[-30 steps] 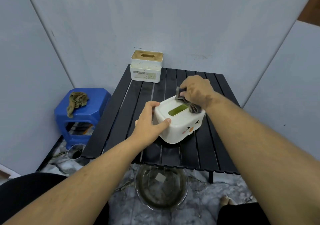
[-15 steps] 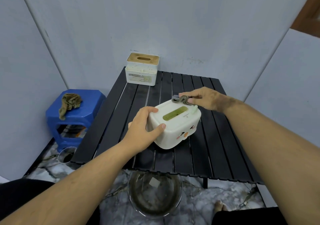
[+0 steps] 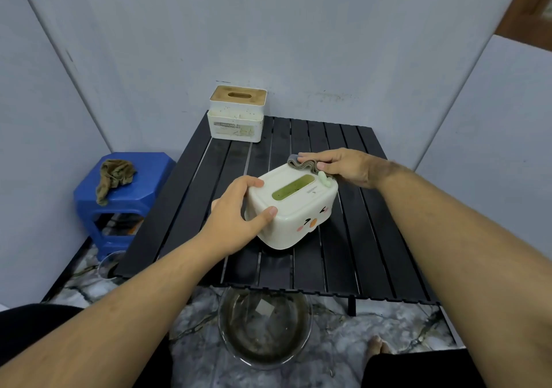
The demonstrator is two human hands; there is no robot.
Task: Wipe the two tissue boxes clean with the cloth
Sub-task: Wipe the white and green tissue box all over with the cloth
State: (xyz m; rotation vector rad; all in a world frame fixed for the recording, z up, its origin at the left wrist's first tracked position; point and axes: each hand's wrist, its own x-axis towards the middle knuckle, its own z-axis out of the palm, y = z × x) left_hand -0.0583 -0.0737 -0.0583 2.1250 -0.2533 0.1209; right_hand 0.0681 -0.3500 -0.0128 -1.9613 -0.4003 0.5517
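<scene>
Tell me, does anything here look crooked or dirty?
Yes. The near tissue box sits skewed to the table's slats, steadied by the left hand. The far tissue box is speckled with grime, and a crumpled rag lies on the blue stool.

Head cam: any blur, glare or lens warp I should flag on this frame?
Head view: light is soft and even, with no hard glare on the cream tissue box. Wide-angle warp bows the wall panel edges and stretches both forearms. Left hand, right hand and grey cloth look sharp; the far tissue box print is too soft to read.
</scene>
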